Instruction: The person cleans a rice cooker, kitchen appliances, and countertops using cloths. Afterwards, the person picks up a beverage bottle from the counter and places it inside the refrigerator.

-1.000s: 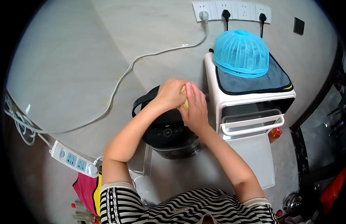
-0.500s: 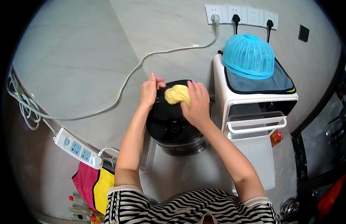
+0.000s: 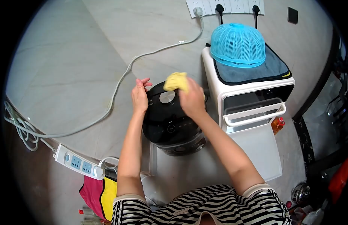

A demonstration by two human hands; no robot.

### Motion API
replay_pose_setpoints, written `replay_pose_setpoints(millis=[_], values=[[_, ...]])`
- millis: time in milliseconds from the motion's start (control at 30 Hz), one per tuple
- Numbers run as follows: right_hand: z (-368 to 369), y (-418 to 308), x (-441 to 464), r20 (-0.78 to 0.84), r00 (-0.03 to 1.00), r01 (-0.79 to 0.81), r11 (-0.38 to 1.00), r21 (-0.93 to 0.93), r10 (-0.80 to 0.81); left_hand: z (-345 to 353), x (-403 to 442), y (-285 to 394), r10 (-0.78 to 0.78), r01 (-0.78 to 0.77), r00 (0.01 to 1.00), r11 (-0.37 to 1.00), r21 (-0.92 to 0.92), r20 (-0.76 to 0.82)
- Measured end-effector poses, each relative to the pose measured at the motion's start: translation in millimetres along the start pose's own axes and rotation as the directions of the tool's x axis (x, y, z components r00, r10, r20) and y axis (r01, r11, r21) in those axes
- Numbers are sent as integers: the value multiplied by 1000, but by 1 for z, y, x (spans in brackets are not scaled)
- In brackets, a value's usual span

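A black rice cooker [image 3: 168, 125] stands in front of me, with a round silver disc [image 3: 167, 97] showing on top of its lid. My right hand [image 3: 191, 98] grips a crumpled yellow cloth [image 3: 175, 82] over the far part of the lid; hand and cloth are slightly blurred. At the cooker's left rim is my left hand [image 3: 140, 95], its fingers apart and nothing in them. Its palm side faces the cooker, seemingly resting against the edge.
Right of the cooker is a white appliance [image 3: 252, 90] with its door down, a grey mat [image 3: 271, 71] and a blue mesh cover [image 3: 238, 47] on top. A power strip [image 3: 79, 162] hangs lower left, its grey cable [image 3: 113, 95] running along the wall. An orange bottle [image 3: 278, 125] stands far right.
The yellow cloth in my right hand has moved toward the lid's far edge, uncovering the silver disc. My left hand stays by the left rim. The camera view has shifted a little.
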State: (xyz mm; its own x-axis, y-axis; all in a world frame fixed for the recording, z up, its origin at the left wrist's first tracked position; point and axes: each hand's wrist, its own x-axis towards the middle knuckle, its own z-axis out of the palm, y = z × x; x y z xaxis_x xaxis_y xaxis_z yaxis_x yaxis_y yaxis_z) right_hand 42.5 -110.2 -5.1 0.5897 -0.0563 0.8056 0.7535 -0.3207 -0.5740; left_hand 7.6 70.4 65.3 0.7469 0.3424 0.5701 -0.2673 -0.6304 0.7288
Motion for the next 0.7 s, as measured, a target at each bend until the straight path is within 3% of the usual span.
replay_pose_setpoints(millis=[33,67,100,167,233,300,400,500,533,567,633,700], values=[[-9,16,-9,32,994,-102,993,56,100,0,1,-1,7,-7,1000,1000,10,4],[-14,33,-21,122,935,-354,896,267,333,0,3,-2,17,-17,1000,1000,17,9],[-16,48,-35,255,817,-575,695,432,518,2,4,-2,27,-27,1000,999,22,15],[-13,67,-60,224,743,-660,636,398,631,5,8,-4,14,-14,1000,1000,17,14],[-9,79,-69,293,640,-745,480,463,710,9,10,-3,7,-7,1000,1000,17,13],[9,114,-91,257,654,-703,446,554,712,7,9,-2,5,-6,1000,999,32,12],[27,123,-97,236,569,-819,516,250,788,4,8,-3,-27,27,1000,999,24,-2],[-6,75,-69,258,385,-903,303,305,886,5,10,-6,-15,15,1000,999,51,5],[-9,68,-64,280,412,-887,311,342,867,6,10,-5,-38,38,999,998,40,1],[-6,65,-61,224,497,-851,419,318,839,7,12,-3,-41,40,999,999,36,2],[-11,52,-44,297,531,-847,489,210,794,7,10,1,-61,61,998,998,32,7],[-19,14,-19,156,758,-651,749,120,633,7,10,0,-50,50,999,999,18,-8]])
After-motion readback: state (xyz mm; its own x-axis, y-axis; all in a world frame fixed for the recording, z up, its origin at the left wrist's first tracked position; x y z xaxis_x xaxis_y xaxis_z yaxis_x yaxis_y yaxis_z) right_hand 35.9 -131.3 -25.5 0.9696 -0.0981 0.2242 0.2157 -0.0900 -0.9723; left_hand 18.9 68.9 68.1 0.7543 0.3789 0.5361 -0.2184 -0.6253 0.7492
